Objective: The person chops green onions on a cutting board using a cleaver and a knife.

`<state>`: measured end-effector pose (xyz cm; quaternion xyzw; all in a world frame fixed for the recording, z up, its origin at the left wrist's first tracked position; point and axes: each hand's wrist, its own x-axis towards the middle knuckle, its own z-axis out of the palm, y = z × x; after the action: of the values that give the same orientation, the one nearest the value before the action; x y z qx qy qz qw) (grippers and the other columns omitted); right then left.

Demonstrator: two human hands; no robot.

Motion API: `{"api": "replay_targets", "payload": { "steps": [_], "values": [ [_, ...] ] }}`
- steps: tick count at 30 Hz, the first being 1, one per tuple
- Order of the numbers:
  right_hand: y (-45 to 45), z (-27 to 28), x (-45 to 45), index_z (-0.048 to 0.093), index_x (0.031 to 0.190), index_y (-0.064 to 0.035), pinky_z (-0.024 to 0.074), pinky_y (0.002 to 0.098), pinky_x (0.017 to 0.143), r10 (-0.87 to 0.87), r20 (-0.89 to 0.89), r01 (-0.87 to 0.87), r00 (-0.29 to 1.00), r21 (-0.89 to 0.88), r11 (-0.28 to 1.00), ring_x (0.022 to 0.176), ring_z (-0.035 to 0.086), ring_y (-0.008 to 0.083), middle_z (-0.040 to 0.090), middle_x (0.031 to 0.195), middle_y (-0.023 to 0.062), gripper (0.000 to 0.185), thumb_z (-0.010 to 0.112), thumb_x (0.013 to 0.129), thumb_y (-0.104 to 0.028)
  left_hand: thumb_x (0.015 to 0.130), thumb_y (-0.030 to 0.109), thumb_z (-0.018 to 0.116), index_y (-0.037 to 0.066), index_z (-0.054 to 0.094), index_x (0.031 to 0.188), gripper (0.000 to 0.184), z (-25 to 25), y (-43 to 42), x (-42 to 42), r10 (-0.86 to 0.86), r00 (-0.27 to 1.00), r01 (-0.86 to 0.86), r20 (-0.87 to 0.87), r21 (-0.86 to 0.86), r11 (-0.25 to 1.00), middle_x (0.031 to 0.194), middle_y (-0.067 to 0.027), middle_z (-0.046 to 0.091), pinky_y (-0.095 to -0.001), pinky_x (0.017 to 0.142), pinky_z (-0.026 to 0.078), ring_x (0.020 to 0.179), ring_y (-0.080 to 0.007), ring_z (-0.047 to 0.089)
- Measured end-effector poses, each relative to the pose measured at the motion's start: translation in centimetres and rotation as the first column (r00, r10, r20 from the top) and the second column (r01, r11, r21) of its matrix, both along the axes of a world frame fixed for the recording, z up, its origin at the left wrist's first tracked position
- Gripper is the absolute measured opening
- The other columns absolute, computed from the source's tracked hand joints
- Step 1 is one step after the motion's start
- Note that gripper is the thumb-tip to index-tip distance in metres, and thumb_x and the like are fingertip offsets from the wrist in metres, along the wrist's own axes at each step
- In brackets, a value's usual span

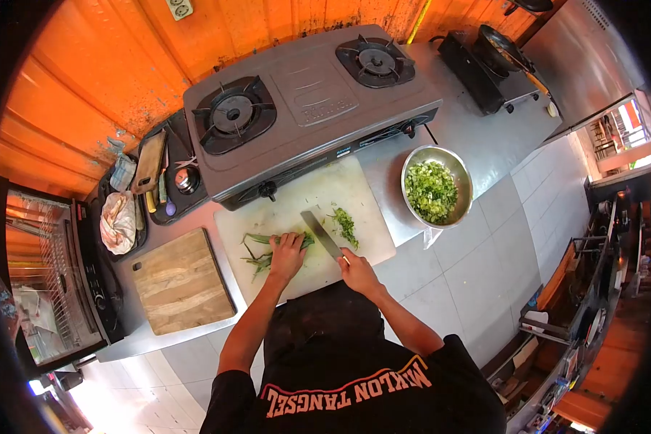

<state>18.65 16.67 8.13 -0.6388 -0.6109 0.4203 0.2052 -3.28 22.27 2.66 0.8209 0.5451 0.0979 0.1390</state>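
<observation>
On the white cutting board [325, 195], my left hand [288, 254] presses down on a bunch of green onions [257, 249], its fingers closed over the stalks. The loose leafy ends stick out to the left of that hand. My right hand [357, 270] grips a knife [321, 234] by its handle, with the blade pointing up and left, a little to the right of the bunch. Chopped green onion [346, 226] lies in a small pile to the right of the blade. A steel bowl [467, 189] holding more chopped greens stands at the counter's right front edge.
A two-burner gas stove [311, 108] stands right behind the board. To the left are a wooden board [183, 282], a dark tray [188, 206] with utensils and cloths, and a glass-fronted oven [47, 278]. A portable stove [484, 79] with a pan is at back right.
</observation>
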Motion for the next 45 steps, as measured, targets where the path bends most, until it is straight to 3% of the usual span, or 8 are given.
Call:
{"api": "replay_targets", "payload": {
  "steps": [2, 10, 13, 17, 23, 33, 41, 45],
  "values": [
    [-0.3, -1.0, -0.3, 0.054, 0.112, -0.0047, 0.046, 0.053, 0.063, -0.154, 0.035, 0.148, 0.987, 0.136, 0.98, 0.073, 0.061, 0.0458, 0.062, 0.072, 0.0242, 0.021, 0.051, 0.093, -0.014, 0.079, 0.025, 0.07, 0.009, 0.057, 0.121, 0.048, 0.5, -0.2, -0.3, -0.017, 0.995, 0.011, 0.094, 0.06, 0.998, 0.114, -0.0063, 0.055, -0.0535, 0.101, 0.028, 0.113, -0.0222, 0.049],
    [0.0, 0.5, -4.5, 0.054, 0.114, -0.0071, 0.0467, 0.0543, 0.061, -0.216, 0.027, 0.211, 0.976, 0.125, 0.97, 0.071, 0.061, 0.0465, 0.062, 0.071, 0.0235, 0.022, 0.053, 0.093, -0.015, 0.081, 0.025, 0.069, 0.007, 0.057, 0.12, 0.046, 1.5, 0.4, -1.4, -0.078, 0.978, 0.076, 0.193, 0.015, 0.997, 0.115, -0.0071, 0.055, -0.0517, 0.104, 0.027, 0.115, -0.0237, 0.048],
    [0.4, 0.5, -4.7, 0.054, 0.117, -0.0102, 0.0496, 0.0565, 0.061, -0.245, 0.276, 0.236, 0.929, 0.066, 0.969, 0.068, 0.063, 0.045, 0.063, 0.069, 0.0243, 0.025, 0.051, 0.094, -0.021, 0.082, 0.023, 0.068, 0.006, 0.059, 0.117, 0.04, 0.6, 0.9, -1.1, -0.118, 0.969, 0.117, 0.215, 0.02, 0.993, 0.112, -0.0073, 0.057, -0.049, 0.103, 0.029, 0.112, -0.0243, 0.049],
    [-0.3, 2.1, -4.5, 0.054, 0.119, -0.007, 0.0503, 0.053, 0.058, -0.226, 0.253, 0.216, 0.941, 0.068, 0.974, 0.064, 0.063, 0.0423, 0.063, 0.067, 0.0232, 0.028, 0.05, 0.095, -0.019, 0.082, 0.018, 0.067, 0.005, 0.065, 0.107, 0.029, 1.7, 1.5, -1.3, -0.149, 0.941, 0.096, 0.305, 0.184, 0.978, 0.104, -0.0082, 0.06, -0.0438, 0.098, 0.036, 0.105, -0.0253, 0.053],
    [-0.2, 0.8, -6.4, 0.056, 0.121, -0.0055, 0.0501, 0.0501, 0.057, -0.169, 0.207, 0.139, 0.964, 0.152, 0.979, 0.063, 0.062, 0.0418, 0.063, 0.069, 0.0223, 0.03, 0.052, 0.094, -0.019, 0.078, 0.012, 0.068, 0.003, 0.067, 0.098, 0.022, -0.5, 1.6, -1.6, -0.145, 0.899, 0.133, 0.412, 0.057, 0.989, 0.1, -0.0092, 0.06, -0.0394, 0.09, 0.042, 0.099, -0.0272, 0.055],
    [0.6, 0.6, -7.5, 0.057, 0.123, -0.006, 0.0499, 0.0504, 0.058, -0.148, 0.243, 0.13, 0.959, 0.09, 0.987, 0.064, 0.063, 0.0419, 0.063, 0.069, 0.0234, 0.032, 0.053, 0.093, -0.018, 0.075, 0.014, 0.069, 0.001, 0.066, 0.1, 0.028, 0.6, 2.2, -1.2, -0.118, 0.91, 0.074, 0.396, 0.124, 0.989, 0.1, -0.0109, 0.06, -0.0387, 0.09, 0.042, 0.1, -0.0275, 0.055],
    [1.1, 0.5, -7.3, 0.059, 0.118, -0.004, 0.0489, 0.0496, 0.056, -0.218, 0.237, 0.192, 0.947, 0.126, 0.973, 0.062, 0.062, 0.0424, 0.061, 0.065, 0.0239, 0.03, 0.055, 0.093, -0.02, 0.079, 0.013, 0.067, -0.001, 0.065, 0.103, 0.028, -2.1, 1.7, -0.5, -0.019, 0.857, 0.052, 0.514, -0.049, 0.997, 0.11, -0.0113, 0.061, -0.0397, 0.095, 0.041, 0.105, -0.0277, 0.054],
    [1.2, 0.3, -6.9, 0.058, 0.12, -0.0071, 0.0495, 0.0512, 0.056, -0.206, 0.219, 0.181, 0.954, 0.131, 0.975, 0.062, 0.062, 0.0425, 0.062, 0.065, 0.022, 0.031, 0.053, 0.093, -0.021, 0.078, 0.014, 0.07, 0.0, 0.063, 0.109, 0.034, 0.9, 2.0, -1.0, -0.038, 0.886, 0.008, 0.462, 0.066, 0.998, 0.114, -0.013, 0.061, -0.0407, 0.097, 0.04, 0.109, -0.0307, 0.053]
  ]
}}
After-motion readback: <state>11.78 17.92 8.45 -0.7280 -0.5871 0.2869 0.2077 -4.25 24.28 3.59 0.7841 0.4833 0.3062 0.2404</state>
